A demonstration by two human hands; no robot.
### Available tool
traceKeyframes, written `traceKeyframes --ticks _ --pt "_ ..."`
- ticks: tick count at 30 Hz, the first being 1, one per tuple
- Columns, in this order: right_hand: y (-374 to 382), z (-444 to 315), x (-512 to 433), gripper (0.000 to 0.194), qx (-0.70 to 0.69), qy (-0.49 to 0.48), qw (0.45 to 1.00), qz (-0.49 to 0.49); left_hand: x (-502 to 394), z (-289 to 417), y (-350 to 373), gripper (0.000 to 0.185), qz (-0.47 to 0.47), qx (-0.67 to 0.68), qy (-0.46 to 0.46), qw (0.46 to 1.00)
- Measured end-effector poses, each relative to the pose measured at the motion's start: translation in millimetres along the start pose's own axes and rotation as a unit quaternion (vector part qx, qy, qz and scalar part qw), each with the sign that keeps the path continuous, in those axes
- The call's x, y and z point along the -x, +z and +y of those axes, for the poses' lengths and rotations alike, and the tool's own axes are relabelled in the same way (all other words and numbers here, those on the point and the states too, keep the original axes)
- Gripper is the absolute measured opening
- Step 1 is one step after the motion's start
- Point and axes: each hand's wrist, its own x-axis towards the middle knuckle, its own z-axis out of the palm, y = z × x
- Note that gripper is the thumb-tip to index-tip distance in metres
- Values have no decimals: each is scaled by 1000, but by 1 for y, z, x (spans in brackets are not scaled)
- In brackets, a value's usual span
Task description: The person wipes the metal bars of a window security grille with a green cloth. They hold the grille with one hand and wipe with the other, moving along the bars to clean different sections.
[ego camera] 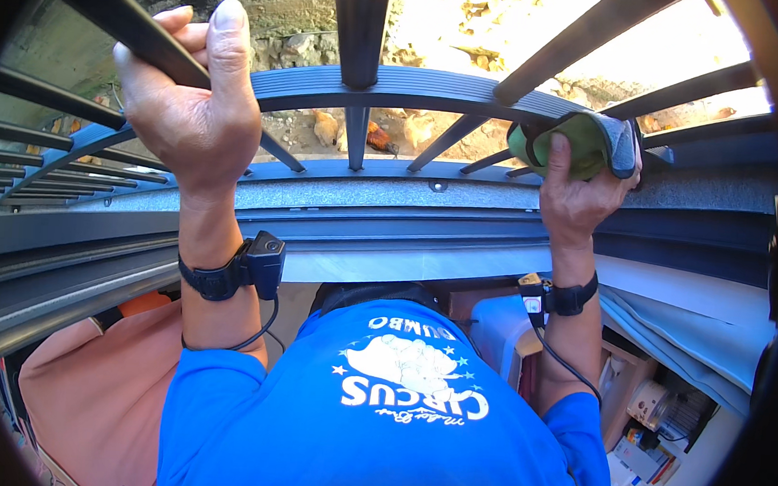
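Note:
My left hand (193, 107) is wrapped around a dark metal bar (135, 24) of the window grille, thumb pointing up and fingers behind the bar. At the right, my right hand (583, 181) holds a green and blue-grey cloth (579, 144) against the right end of the ribbed horizontal rail (432, 85). The cloth is folded over the metal there, so that part of the rail is hidden. My right thumb presses on its green side, while most of the fingers are out of sight behind it.
Below the grille run a window sill (392, 193) and dark sliding-window tracks (390, 223). Outside, several chickens (326, 129) stand on the ground. A pink cloth cover (106, 386) lies at the left. A light blue curtain (676, 347) and shelves with a tin (650, 402) are at the right.

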Motion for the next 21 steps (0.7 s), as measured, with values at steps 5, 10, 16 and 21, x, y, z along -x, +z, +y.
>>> traceKeyframes --ticks 5,10,16,21 --pt "-11 29 10 70 -32 35 999 10 2 2 -2 33 -10 -18 2 1000" --pt "-21 38 43 63 -131 138 982 5 5 1 -2 33 -25 6 -22 999" --pt "-37 22 46 17 -138 300 922 201 4 0 -4 31 -34 -39 16 999" --pt "-57 56 8 15 -189 266 920 215 5 -1 -3 31 -23 -82 15 996"
